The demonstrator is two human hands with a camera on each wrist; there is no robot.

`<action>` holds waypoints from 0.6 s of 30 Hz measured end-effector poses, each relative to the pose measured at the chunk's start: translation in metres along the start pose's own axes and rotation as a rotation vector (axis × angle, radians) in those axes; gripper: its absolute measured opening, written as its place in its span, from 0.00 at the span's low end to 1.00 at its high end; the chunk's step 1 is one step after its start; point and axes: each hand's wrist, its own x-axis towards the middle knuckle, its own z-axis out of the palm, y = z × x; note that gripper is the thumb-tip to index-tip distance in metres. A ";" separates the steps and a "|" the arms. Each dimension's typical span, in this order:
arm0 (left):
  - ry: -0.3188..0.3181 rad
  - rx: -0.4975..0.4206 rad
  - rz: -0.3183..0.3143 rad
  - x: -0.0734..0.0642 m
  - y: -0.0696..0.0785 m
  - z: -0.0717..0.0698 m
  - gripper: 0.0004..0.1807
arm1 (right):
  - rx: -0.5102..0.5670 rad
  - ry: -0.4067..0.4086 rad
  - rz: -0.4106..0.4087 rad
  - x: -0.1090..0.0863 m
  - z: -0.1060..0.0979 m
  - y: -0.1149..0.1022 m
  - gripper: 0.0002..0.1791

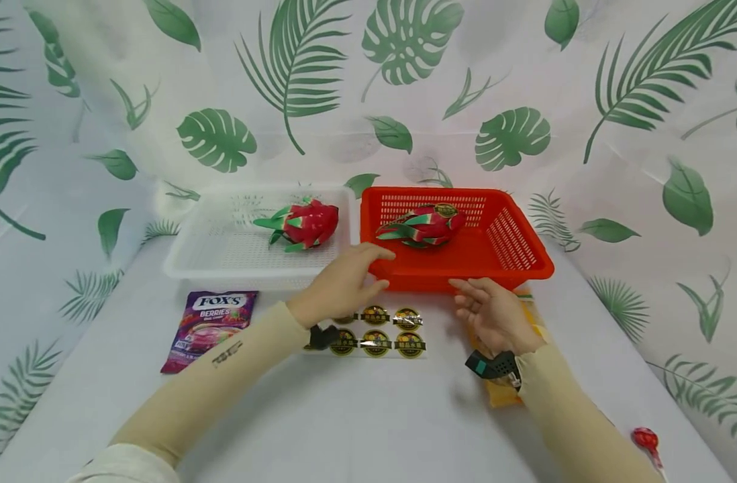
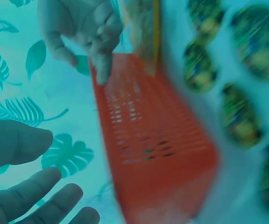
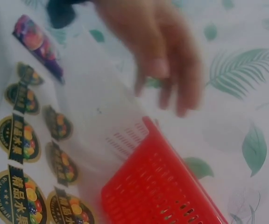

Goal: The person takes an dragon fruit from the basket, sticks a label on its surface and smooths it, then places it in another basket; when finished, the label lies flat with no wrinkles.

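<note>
The left hand and right hand are hovering beside a rectangular, perforated red plastic basket, fingers hanging loose and released. Inside, a pink-and-green dragon fruit is lying, bearing a gold-and-black sticker.

The red basket and white basket are smooth plastic; stickers glossy, metallic-looking; candy bag shiny film; worktop matt.

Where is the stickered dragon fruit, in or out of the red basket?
In: the head view shows the stickered dragon fruit lying inside the red basket, with the perforated far wall behind it.
</note>
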 end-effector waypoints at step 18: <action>0.207 -0.225 -0.262 -0.102 -0.062 0.006 0.22 | -0.048 -0.088 -0.025 -0.004 0.002 0.006 0.10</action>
